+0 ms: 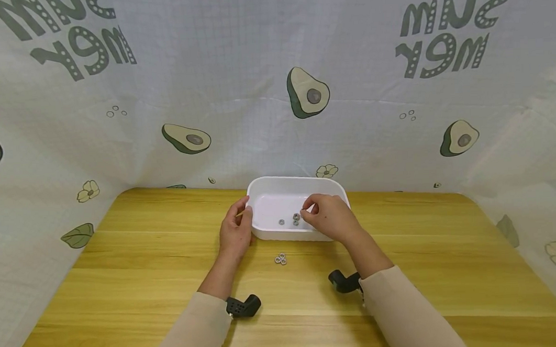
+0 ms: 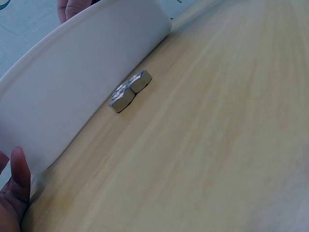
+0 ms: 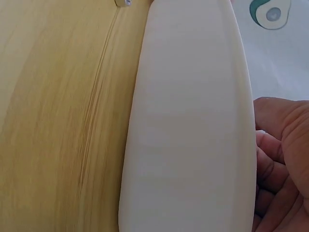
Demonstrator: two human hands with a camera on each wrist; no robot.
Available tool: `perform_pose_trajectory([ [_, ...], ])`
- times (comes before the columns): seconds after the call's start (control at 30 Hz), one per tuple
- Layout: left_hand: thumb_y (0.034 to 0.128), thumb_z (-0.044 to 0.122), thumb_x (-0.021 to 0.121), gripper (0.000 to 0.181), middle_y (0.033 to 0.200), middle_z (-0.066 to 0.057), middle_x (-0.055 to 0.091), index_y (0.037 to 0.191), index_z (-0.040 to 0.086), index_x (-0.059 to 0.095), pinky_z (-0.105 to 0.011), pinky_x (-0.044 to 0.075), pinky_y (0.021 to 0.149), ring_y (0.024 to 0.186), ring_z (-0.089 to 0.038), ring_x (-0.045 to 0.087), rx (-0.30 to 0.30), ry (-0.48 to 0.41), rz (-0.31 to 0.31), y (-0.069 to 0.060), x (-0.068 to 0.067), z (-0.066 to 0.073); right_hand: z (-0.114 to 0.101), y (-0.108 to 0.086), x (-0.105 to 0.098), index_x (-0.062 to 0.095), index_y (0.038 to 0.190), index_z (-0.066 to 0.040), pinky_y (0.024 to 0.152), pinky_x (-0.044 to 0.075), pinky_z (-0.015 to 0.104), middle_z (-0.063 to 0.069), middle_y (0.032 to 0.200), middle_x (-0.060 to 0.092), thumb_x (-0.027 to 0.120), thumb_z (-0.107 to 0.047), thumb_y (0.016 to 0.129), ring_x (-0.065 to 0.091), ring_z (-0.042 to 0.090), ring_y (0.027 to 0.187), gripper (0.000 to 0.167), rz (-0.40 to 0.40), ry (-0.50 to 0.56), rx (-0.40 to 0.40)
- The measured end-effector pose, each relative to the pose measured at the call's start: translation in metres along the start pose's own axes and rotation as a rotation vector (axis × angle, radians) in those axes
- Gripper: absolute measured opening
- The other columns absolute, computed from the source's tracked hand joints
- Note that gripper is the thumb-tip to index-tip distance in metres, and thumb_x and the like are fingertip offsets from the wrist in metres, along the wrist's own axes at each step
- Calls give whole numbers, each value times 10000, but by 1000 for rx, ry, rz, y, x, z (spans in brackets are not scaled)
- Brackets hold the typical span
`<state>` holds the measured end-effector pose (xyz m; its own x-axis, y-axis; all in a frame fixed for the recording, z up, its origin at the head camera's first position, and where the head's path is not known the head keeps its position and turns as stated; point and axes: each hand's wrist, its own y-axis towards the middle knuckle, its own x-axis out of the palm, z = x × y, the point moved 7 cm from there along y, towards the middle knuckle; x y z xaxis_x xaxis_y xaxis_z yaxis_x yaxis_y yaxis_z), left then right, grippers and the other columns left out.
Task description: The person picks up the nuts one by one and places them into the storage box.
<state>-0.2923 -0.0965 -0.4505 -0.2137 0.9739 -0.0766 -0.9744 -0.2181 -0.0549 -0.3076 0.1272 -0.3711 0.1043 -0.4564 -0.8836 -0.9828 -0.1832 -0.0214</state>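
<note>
At the left end of a smooth, white, round-cornered tray (image 1: pixel 290 235), the left hand (image 1: pixel 236 232) is resting its loosely bent fingers against the wall, not closing round anything. In front of the tray, three hexagonal metal nuts (image 1: pixel 283 261) are sitting clustered on the streaky-grained wooden table (image 1: pixel 178 241). Inside the tray, more shiny nuts (image 1: pixel 296 216) are lying on its glossy floor. Over the tray's right part, the right hand (image 1: pixel 330 217) is hovering, thumb and forefinger nearly meeting; whether they are pinching a nut, I cannot tell.
</note>
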Motion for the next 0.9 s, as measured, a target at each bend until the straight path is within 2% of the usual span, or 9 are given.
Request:
perform_pose_trajectory([
  [0.4,1055,336,521,385,1379,-66,602,1430,278,580,-236,506,567,957,-227,589,28,-8,6,-1,0,2,12,0,-4,711,1098,-125,648,459,285,58,882,666,699,-304,956,569,203,764,230,-12,42,45],
  [0.9,1060,345,513,394,1405,-46,585,1445,280,567,-242,516,595,1048,-262,599,29,3,-8,-3,0,3,2,-13,-9,714,1081,-145,639,453,291,36,828,641,653,-306,976,552,194,730,202,23,68,15],
])
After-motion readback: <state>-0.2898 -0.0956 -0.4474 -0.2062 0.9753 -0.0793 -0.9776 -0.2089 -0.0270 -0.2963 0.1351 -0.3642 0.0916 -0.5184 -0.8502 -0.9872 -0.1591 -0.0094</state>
